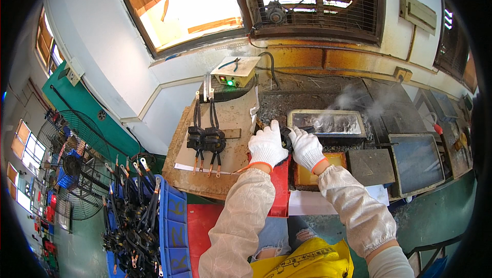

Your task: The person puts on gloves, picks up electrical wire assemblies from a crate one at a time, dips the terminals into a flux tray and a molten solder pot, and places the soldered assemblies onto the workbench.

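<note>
In front of me my left hand and my right hand, both in white knit gloves, are closed around a black cable part. My fingers cover most of it, and its ends cannot be made out. Just beyond my hands is a rectangular metal pot of shiny molten metal, with smoke rising from it. To the left, two black cable assemblies with copper lugs lie side by side on a brown board. Beside my right wrist is a tray with a yellowish filling.
A blue crate full of black cables stands at lower left, near a large fan. A small box with a green light carries pliers. A dark block and a grey tray lie right.
</note>
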Demonstrator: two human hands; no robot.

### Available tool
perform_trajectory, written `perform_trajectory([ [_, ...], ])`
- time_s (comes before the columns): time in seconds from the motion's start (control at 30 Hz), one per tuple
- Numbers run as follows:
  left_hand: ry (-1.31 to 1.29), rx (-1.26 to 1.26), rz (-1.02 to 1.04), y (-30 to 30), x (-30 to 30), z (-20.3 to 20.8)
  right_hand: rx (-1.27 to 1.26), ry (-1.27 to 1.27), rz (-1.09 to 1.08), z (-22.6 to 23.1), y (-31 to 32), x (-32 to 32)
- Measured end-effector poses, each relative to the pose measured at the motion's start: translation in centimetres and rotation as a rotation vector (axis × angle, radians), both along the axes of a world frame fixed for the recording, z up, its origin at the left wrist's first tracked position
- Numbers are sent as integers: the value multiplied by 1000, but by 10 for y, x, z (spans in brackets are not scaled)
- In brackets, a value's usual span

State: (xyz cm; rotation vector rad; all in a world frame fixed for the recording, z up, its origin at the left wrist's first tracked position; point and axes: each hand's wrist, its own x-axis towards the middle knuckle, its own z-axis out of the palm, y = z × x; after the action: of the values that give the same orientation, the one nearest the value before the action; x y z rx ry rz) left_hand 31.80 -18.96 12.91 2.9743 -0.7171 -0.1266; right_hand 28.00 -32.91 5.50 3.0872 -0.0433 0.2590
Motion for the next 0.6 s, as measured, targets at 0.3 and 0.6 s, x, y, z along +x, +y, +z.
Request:
perform_trajectory([
  [0.3, 2, -2, 1, -1, -1, 1, -5, 27, -10, 1, 0, 0],
  [0.6, -18, 1, -5, 1, 2, -3, 8, -6, 6, -2, 0, 1],
])
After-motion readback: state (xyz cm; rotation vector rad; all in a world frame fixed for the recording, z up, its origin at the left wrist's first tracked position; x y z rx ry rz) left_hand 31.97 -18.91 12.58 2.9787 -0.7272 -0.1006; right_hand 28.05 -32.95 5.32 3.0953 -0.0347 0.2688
